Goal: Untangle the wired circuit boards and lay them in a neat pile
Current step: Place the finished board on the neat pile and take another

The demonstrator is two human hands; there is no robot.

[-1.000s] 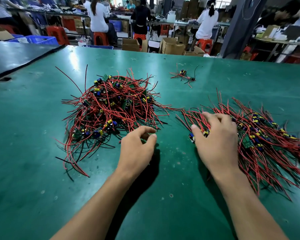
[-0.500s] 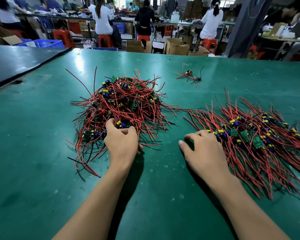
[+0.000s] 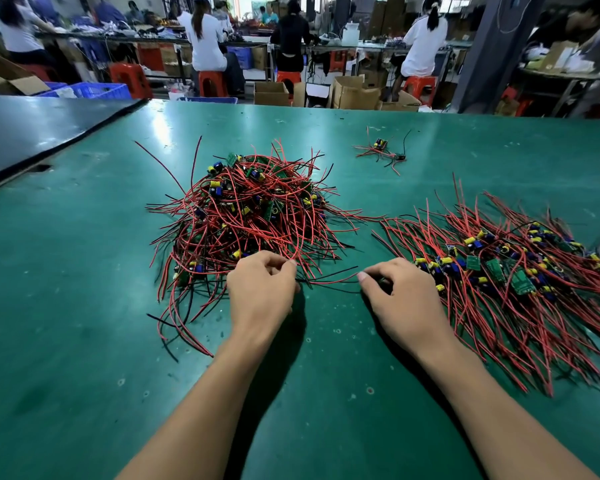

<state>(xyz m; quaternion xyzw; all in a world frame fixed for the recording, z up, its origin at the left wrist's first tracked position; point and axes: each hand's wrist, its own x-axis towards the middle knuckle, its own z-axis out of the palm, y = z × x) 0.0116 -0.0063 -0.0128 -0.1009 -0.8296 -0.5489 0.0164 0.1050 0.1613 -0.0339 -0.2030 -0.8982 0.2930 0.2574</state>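
— Since a second ago the right hand (image 3: 407, 299) has come off the sorted pile (image 3: 499, 271) and curled up. The left hand (image 3: 262, 292) has gone to the tangled heap (image 3: 250, 213) and now sits at its near fringe.

— What does each hold?

— The left thumb and forefinger pinch a red wire (image 3: 329, 280) that runs out of the heap across the bare table (image 3: 84, 306) toward the right hand. That hand's fingers are curled under, thumb tip at the wire's end; whether it grips the wire cannot be told.

— And the boards?

— Most sit knotted in the heap, left of the surface's middle. The combed-out ones lie fanned toward the right edge, just beside the right hand. One stray board (image 3: 381, 144) lies alone nearer the far edge.

— Which step, then?

— Probably teasing one board free of the heap. The next move calls for a slow pull along the wire, since neighbouring wires loop over it and could drag along. After that, a carry rightward onto the pile, wires aligned.

— Any writing?

— None readable. The boards are too small, and the cartons (image 3: 271, 93) beyond the far edge show no legible print.
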